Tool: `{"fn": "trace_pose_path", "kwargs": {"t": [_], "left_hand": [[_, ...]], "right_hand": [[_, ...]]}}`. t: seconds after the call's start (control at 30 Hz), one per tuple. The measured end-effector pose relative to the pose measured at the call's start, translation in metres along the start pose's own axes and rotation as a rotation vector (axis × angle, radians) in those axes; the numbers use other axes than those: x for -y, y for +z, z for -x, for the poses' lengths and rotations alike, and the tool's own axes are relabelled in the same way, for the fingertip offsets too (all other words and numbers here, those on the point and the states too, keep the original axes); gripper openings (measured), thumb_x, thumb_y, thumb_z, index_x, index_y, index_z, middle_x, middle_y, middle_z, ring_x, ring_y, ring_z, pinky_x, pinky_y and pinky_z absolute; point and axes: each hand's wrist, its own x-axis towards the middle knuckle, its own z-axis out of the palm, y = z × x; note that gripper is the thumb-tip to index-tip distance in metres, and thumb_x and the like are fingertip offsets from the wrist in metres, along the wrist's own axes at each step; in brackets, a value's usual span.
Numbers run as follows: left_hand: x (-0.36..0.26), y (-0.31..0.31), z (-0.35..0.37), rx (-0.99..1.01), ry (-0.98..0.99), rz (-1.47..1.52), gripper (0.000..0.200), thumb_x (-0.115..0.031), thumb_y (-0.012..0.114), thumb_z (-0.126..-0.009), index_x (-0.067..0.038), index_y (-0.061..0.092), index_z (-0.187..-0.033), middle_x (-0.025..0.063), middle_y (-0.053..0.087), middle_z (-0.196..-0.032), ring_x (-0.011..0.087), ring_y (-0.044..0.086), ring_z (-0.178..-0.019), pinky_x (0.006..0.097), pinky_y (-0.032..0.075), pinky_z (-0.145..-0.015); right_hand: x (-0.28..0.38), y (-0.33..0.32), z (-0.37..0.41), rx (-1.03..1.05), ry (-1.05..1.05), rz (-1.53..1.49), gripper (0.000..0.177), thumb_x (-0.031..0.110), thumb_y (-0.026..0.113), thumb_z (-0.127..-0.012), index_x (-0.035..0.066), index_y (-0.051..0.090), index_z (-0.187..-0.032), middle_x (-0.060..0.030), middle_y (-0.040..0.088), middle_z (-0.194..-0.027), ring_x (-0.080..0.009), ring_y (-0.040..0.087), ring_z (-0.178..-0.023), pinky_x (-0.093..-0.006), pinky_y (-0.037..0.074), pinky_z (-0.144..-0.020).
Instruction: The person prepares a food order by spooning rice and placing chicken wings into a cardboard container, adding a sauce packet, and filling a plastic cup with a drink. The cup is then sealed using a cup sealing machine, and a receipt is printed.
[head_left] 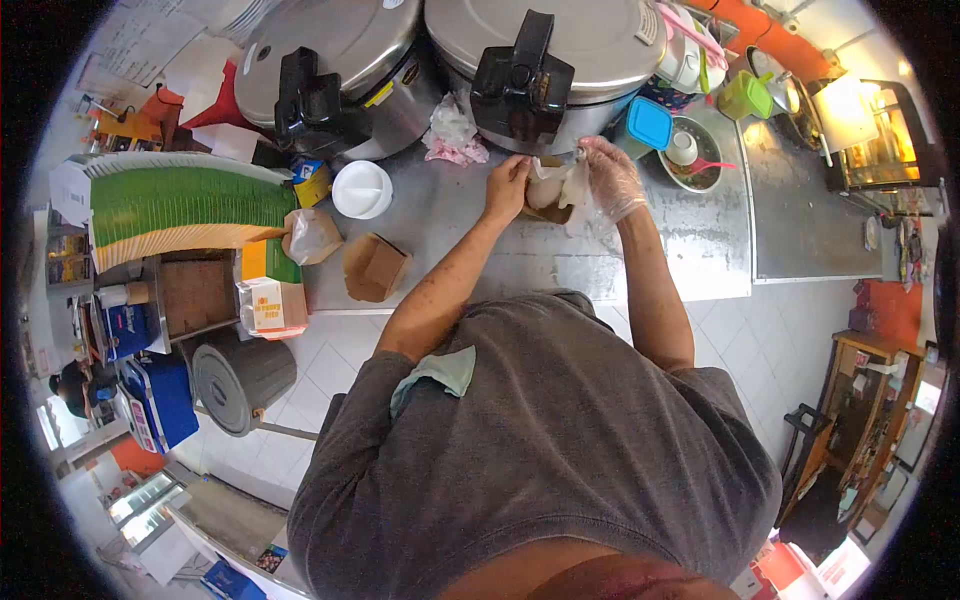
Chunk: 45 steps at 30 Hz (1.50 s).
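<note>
On the metal counter (460,255), close to the right-hand steel pot, stands a small brown cardboard box (548,212) with pale contents and a whitish liner. My left hand (508,185) is bare, its fingers pinched at the box's left edge. A clear plastic glove covers my right hand (613,180), which is at the right side of the box; its fingertips pinch a pale, thin piece (577,180) that looks like liner or a bag. A second brown box (375,267), open, sits left of my left forearm.
Two large lidded steel pots (335,40) (590,35) line the counter's back. Left are a white round container (362,190), a plastic bag (312,236) and a green carton (190,205). Right are a blue-lidded container (648,124) and a metal bowl (708,178) with a pink spoon.
</note>
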Motion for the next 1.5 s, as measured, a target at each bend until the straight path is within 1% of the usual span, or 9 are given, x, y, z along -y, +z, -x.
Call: {"fn": "trace_pose_path", "kwargs": {"t": [0.27, 0.33, 0.43, 0.6, 0.9, 1.1, 1.17, 1.4, 1.5], "left_hand": [[-0.037, 0.005, -0.004, 0.005, 0.135, -0.054, 0.023, -0.021, 0.055, -0.093, 0.000, 0.063, -0.096, 0.0048, 0.064, -0.078, 0.0123, 0.058, -0.067, 0.0272, 0.045, -0.060], [-0.040, 0.005, -0.006, 0.034, 0.139, -0.097, 0.024, -0.021, 0.055, -0.093, 0.001, 0.064, -0.096, 0.0046, 0.065, -0.078, 0.0112, 0.058, -0.066, 0.0260, 0.045, -0.060], [-0.039, 0.005, -0.001, 0.126, 0.163, -0.076, 0.025, -0.021, 0.055, -0.093, 0.002, 0.064, -0.098, 0.0048, 0.065, -0.082, 0.0108, 0.060, -0.072, 0.0250, 0.047, -0.063], [-0.044, -0.008, 0.016, 0.117, 0.413, 0.068, 0.020, -0.016, 0.058, -0.091, 0.001, 0.067, -0.095, 0.0082, 0.062, -0.105, 0.0142, 0.060, -0.085, 0.0250, 0.049, -0.074], [-0.026, -0.081, 0.047, 0.323, -0.125, 0.470, 0.021, -0.002, 0.061, -0.084, -0.004, 0.064, -0.105, 0.0087, 0.057, -0.115, 0.0139, 0.057, -0.094, 0.0264, 0.048, -0.078], [0.018, -0.125, 0.016, -0.189, -0.143, -0.081, 0.021, 0.000, 0.058, -0.083, -0.003, 0.065, -0.103, 0.0101, 0.063, -0.109, 0.0187, 0.059, -0.099, 0.0286, 0.048, -0.079], [0.022, -0.118, -0.025, -0.463, 0.448, -0.324, 0.033, 0.002, 0.054, -0.084, -0.004, 0.060, -0.116, 0.0161, 0.056, -0.119, 0.0269, 0.056, -0.108, 0.0327, 0.043, -0.091], [0.075, -0.084, -0.113, 0.085, 0.266, -1.441, 0.053, -0.023, 0.042, -0.090, -0.004, 0.034, -0.139, 0.0144, 0.031, -0.145, 0.0324, 0.025, -0.136, 0.0451, 0.023, -0.110], [0.107, -0.085, -0.141, 0.058, 0.152, -0.915, 0.052, -0.025, 0.043, -0.090, -0.005, 0.037, -0.138, 0.0132, 0.033, -0.145, 0.0325, 0.023, -0.136, 0.0436, 0.019, -0.111]], "right_hand": [[-0.001, 0.025, 0.025, -0.029, -0.474, 0.806, 0.030, 0.018, 0.064, -0.086, 0.003, 0.058, -0.110, -0.0033, 0.062, -0.099, -0.0192, 0.058, -0.090, -0.0300, 0.045, -0.083], [-0.002, 0.033, 0.031, -0.145, -0.723, 1.421, 0.040, 0.020, 0.069, -0.080, 0.002, 0.056, -0.113, -0.0118, 0.064, -0.098, -0.0288, 0.060, -0.093, -0.0370, 0.047, -0.083], [-0.024, 0.021, 0.011, -0.103, -0.334, 1.416, 0.040, 0.014, 0.071, -0.073, 0.005, 0.059, -0.111, -0.0181, 0.065, -0.095, -0.0338, 0.062, -0.093, -0.0409, 0.048, -0.081], [-0.020, 0.012, 0.008, -0.239, -0.669, 1.160, 0.023, 0.001, 0.061, -0.071, 0.003, 0.066, -0.094, -0.0169, 0.067, -0.090, -0.0286, 0.066, -0.086, -0.0341, 0.050, -0.074], [-0.017, 0.090, 0.049, 0.370, -0.549, 1.154, 0.038, 0.000, 0.058, -0.070, 0.005, 0.061, -0.108, -0.0180, 0.065, -0.098, -0.0346, 0.060, -0.099, -0.0406, 0.047, -0.086], [-0.047, 0.095, 0.055, 0.324, -0.506, 1.012, 0.052, 0.002, 0.058, -0.077, 0.006, 0.045, -0.127, -0.0168, 0.056, -0.122, -0.0303, 0.057, -0.109, -0.0375, 0.047, -0.089], [-0.043, 0.095, 0.060, 0.270, -0.415, 1.039, 0.052, 0.007, 0.062, -0.077, 0.007, 0.046, -0.127, -0.0176, 0.058, -0.113, -0.0320, 0.059, -0.101, -0.0397, 0.047, -0.088], [-0.017, 0.072, 0.099, -0.035, -0.316, 1.333, 0.035, 0.010, 0.063, -0.079, 0.009, 0.058, -0.114, -0.0139, 0.063, -0.102, -0.0283, 0.063, -0.089, -0.0392, 0.049, -0.080], [-0.013, 0.015, 0.101, -0.292, -0.453, 1.240, 0.024, 0.009, 0.062, -0.079, 0.008, 0.064, -0.103, -0.0132, 0.066, -0.097, -0.0285, 0.064, -0.089, -0.0375, 0.049, -0.080]]}}
